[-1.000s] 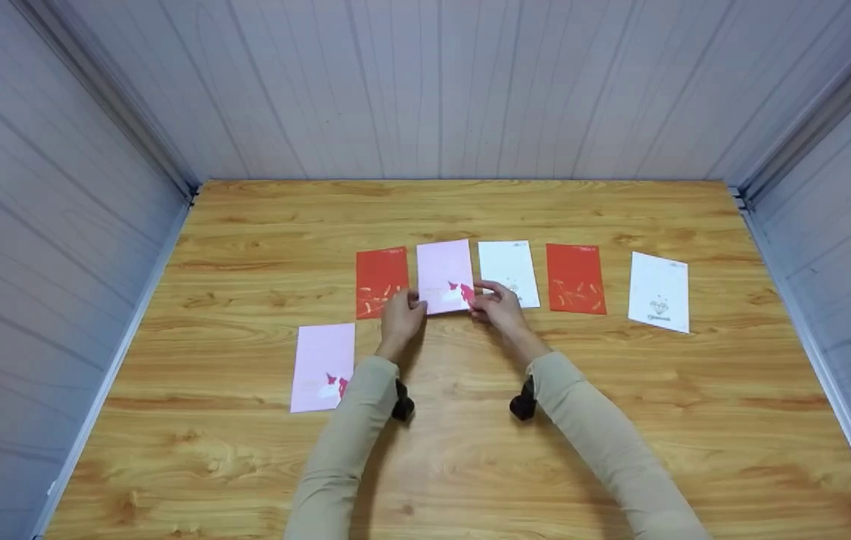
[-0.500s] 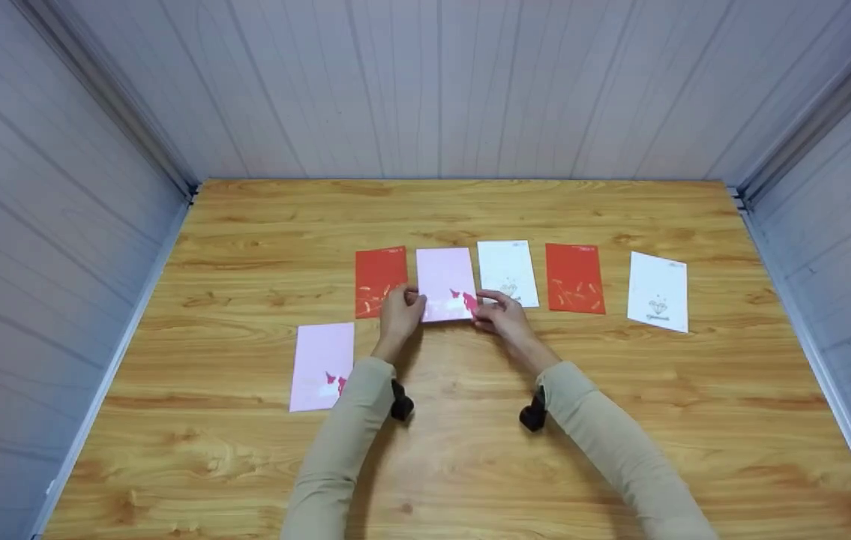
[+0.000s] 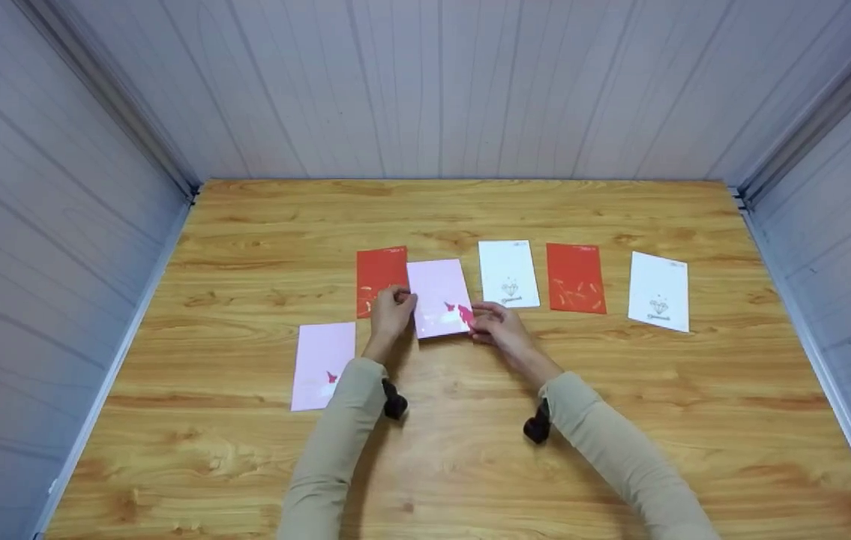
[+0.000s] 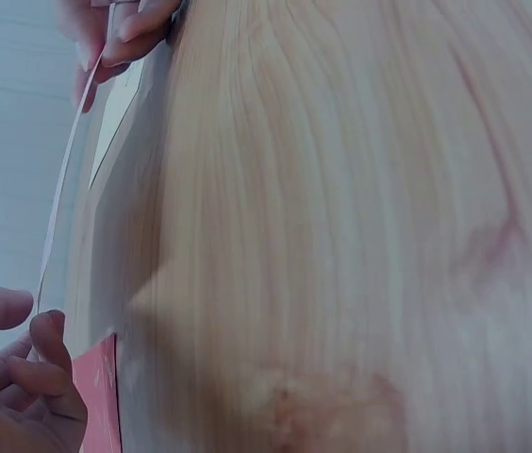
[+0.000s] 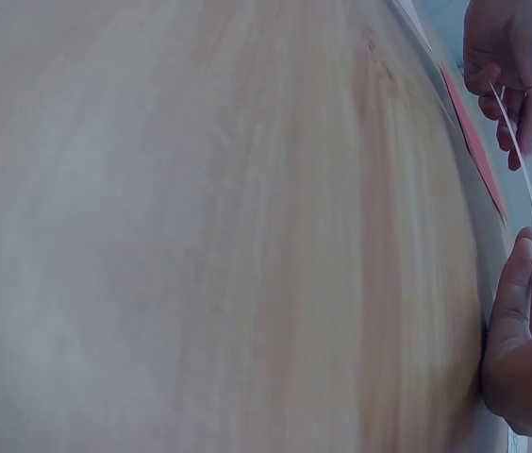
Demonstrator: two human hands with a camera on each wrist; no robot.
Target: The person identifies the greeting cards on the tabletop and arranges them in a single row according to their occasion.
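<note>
A pink card (image 3: 440, 292) with a dark pink figure in its lower right corner is held between my two hands. My left hand (image 3: 391, 319) pinches its left edge, thumb against fingers. At the lower right edge, my right hand (image 3: 509, 336) pinches it too. Seen edge-on in the left wrist view, the pink card (image 4: 58, 203) is raised off the wooden table. Its left side comes close to a red card (image 3: 380, 270), partly covered by my left hand. A second pink card (image 3: 320, 360) lies nearer and to the left, its corner hidden by my sleeve.
Right of the held card, a white card (image 3: 507, 266), another red card (image 3: 575, 277) and another white card (image 3: 659, 292) lie in a row on the wooden table (image 3: 455, 465). Panelled walls (image 3: 440, 90) enclose the table at the back and both sides.
Both hands have drawn the held pink card toward the person, and it has shifted slightly left and tilted. The white card beside it is now uncovered. The other cards stay where they were.
</note>
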